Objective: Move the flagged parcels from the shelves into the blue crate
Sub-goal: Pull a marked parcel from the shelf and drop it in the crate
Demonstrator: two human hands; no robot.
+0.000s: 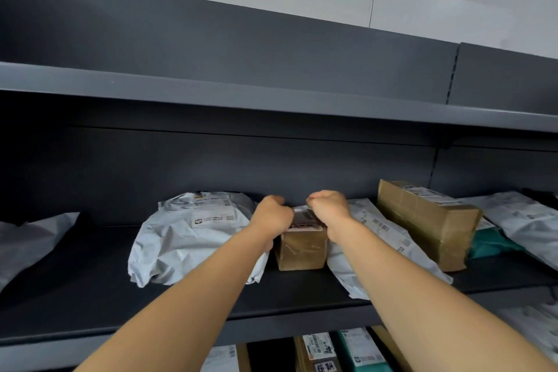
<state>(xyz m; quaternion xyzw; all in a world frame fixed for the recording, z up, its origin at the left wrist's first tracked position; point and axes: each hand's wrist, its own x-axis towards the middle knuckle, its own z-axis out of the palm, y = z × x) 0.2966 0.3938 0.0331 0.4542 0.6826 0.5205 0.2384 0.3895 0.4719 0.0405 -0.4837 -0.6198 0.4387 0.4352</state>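
Both forearms reach over the shelf (211, 296) edge. My left hand (271, 216) and right hand (327, 208) curl around the small box (302, 248), gripping its two sides, between two white bags. Picking step, I judge; next comes lifting it clear. No crate in sight.

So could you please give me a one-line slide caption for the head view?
Both hands, left and right, reach onto a small brown box between white mailers on the shelf.
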